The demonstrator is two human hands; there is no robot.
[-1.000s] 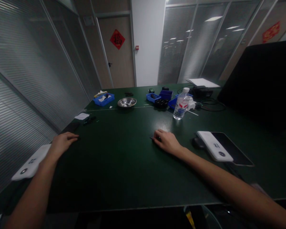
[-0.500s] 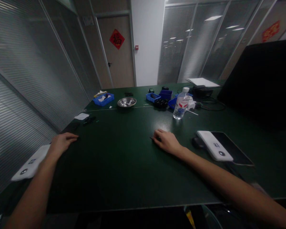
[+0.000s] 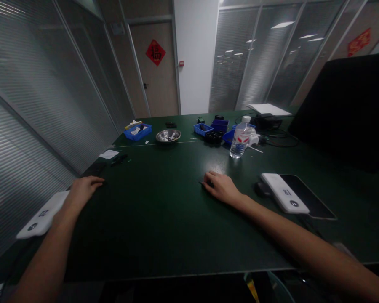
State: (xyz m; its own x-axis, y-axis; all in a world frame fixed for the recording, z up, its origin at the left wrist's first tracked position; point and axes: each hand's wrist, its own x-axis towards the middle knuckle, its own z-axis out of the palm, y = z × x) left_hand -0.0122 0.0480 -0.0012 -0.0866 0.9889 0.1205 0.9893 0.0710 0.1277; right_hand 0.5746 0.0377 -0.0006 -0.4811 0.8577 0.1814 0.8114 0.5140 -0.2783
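My left hand (image 3: 83, 188) rests palm down on the dark green table (image 3: 164, 227) near its left edge, fingers loosely curled, just beyond a white flat device (image 3: 41, 215). My right hand (image 3: 221, 187) lies on the table's middle with its fingers closed over a small dark object (image 3: 207, 184) that I cannot make out. A clear water bottle (image 3: 240, 137) stands upright beyond my right hand. To the right of that hand lie a black round thing (image 3: 262, 189), a white power bank (image 3: 284, 193) and a dark tablet (image 3: 308, 196).
At the far side sit blue bins (image 3: 138, 131), a metal bowl (image 3: 168, 135), more blue bins (image 3: 215, 127) with black parts, and cables (image 3: 279, 139). A large black screen (image 3: 347, 109) stands at the right. Glass partitions line the left side.
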